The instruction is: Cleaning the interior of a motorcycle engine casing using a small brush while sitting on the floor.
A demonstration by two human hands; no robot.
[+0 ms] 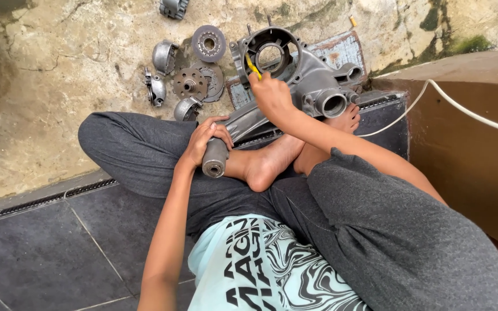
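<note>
A: The grey cast-metal engine casing lies across the bare feet, its tube end nearest.

B: The left hand wraps that tube end; the right hand pinches a thin yellow-handled tool at the ring-shaped opening.

A: Beyond, small round grey metal parts sit on the cracked concrete floor.

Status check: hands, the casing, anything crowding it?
Left hand grips grey metal engine casing at its tube end. Right hand holds yellow-handled tool at the casing's ring. Loose metal parts lie beside it.
</note>
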